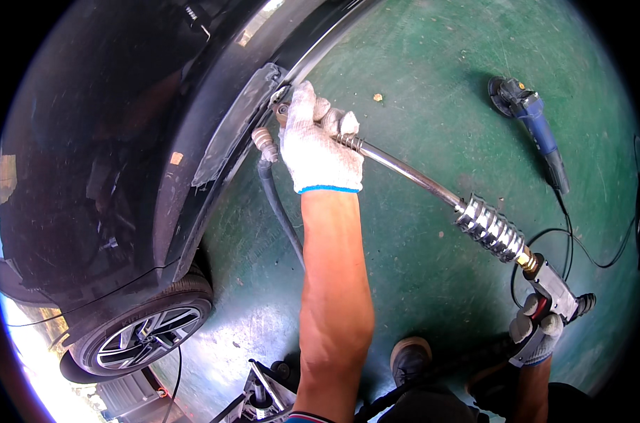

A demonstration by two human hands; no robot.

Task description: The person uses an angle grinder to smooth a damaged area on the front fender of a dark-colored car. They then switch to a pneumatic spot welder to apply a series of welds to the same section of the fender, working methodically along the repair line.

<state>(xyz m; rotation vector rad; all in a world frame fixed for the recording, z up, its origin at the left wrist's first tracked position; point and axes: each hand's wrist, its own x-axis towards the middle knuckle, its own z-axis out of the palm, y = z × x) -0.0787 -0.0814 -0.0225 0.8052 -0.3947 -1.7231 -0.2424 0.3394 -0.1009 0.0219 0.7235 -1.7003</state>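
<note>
The left hand grips a rod, the right hand its handle, with a hose and grinder nearby.

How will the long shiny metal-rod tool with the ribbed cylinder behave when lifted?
The long shiny metal-rod tool is probably stiff: its rod runs straight between the white-gloved left hand and gloved right hand. It's likely heavier toward the right hand, where the ribbed metal cylinder and silver handle body sit. The smooth, glossy rod may be slippery.
</note>
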